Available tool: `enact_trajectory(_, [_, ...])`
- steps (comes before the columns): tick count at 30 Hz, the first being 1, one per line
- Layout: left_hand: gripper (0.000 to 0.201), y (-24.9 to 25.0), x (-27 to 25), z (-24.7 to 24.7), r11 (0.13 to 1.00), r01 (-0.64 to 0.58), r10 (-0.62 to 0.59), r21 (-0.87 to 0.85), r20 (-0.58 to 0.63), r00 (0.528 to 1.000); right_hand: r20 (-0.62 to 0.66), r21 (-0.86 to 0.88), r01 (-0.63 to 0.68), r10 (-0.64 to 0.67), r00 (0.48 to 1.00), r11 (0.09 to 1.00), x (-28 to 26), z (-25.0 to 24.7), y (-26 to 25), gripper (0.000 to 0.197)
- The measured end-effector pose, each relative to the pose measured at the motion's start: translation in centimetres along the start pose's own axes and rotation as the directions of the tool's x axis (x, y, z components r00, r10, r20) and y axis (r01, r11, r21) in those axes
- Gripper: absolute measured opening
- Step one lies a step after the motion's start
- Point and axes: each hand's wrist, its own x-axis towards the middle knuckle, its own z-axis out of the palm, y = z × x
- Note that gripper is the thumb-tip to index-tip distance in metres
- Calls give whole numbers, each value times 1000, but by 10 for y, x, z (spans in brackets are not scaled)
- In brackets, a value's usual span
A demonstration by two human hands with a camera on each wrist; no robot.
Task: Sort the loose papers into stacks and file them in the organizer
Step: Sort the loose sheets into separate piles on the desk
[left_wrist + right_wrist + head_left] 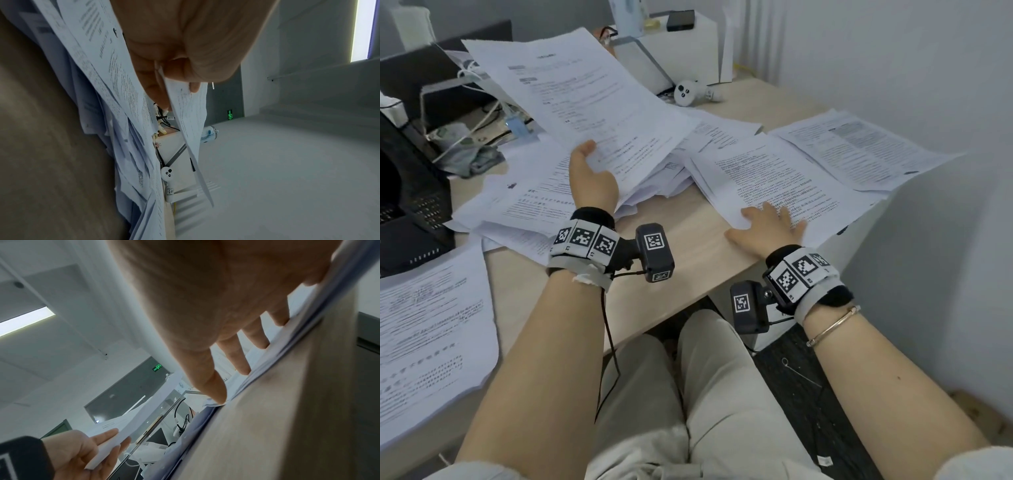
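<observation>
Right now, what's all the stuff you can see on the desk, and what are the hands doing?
Lifted sheet: one, white, printed, held up over the middle pile.
Loose papers: many, white, scattered in overlapping piles across the desk.
Right stack: one, white, near the desk's right edge.
Desk: one, light wood.
White controller: one, far side.
White box: one, far back.
Black equipment: left edge.
Left hand: pinches the lifted sheet.
Right hand: fingers spread flat on the right stack.

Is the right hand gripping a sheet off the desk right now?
No. The right hand lies flat with fingers spread on a paper stack resting on the desk.
</observation>
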Motion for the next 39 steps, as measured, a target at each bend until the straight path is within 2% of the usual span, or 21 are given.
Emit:
enact_trajectory(3, [59,0,-4,-4,999,-37,37,9,14,999,-108,79,9,-1,994,997,-2,-5,-6,68])
enact_trajectory(6, [62,-6,-1,-11,998,-54,53,40,36,998,-235,185,94,-49,971,978,-7,-15,-20,70])
enact_trajectory(12, [62,-10,2,-35,998,-57,56,33,48,997,-405,499,324,-115,907,803,-14,-35,-57,59])
enact_trajectory(17, [57,-14,-6,-62,995,-91,87,44,80,993,-330,574,335,-163,930,747,-18,-29,-91,64])
enact_trajectory(24, [54,-21,-22,-108,991,-120,116,62,71,991,-174,641,271,-208,962,718,-25,-8,-129,65])
enact_trajectory(32, [50,-30,-30,-172,980,-116,112,160,33,993,-212,655,312,-229,950,688,-34,16,-178,55])
enact_trajectory(39, [55,-49,-31,-225,977,-26,26,210,3,1000,-240,674,390,-314,919,627,-51,33,-227,50])
